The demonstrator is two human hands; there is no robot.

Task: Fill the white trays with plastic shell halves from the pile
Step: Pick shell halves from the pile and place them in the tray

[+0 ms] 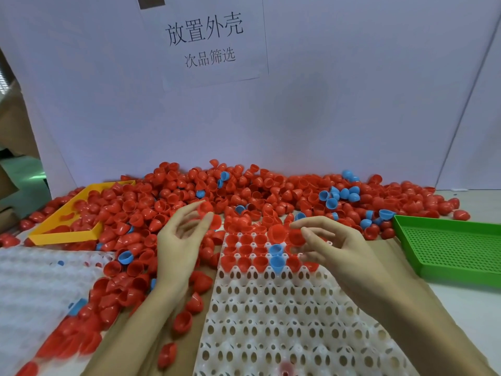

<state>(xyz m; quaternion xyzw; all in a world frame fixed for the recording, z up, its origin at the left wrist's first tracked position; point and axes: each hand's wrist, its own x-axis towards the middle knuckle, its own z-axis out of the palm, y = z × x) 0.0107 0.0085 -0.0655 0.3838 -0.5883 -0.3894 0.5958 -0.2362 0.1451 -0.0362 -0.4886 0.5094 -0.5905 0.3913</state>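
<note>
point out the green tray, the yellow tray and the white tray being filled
green tray (450, 248), head view, perforated floor
yellow tray (63, 236), head view, near rim
white tray (271, 316), head view, empty cells below the filled rows

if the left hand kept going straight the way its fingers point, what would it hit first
Probably the pile of red shell halves just beyond its fingertips. The left hand already pinches a red shell half and points away toward the pile; depth is hard to judge in one view.

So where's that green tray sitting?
In the head view, the green tray lies at the right edge of the table, just right of the right hand, with the pile of shell halves touching its far-left corner.
</note>
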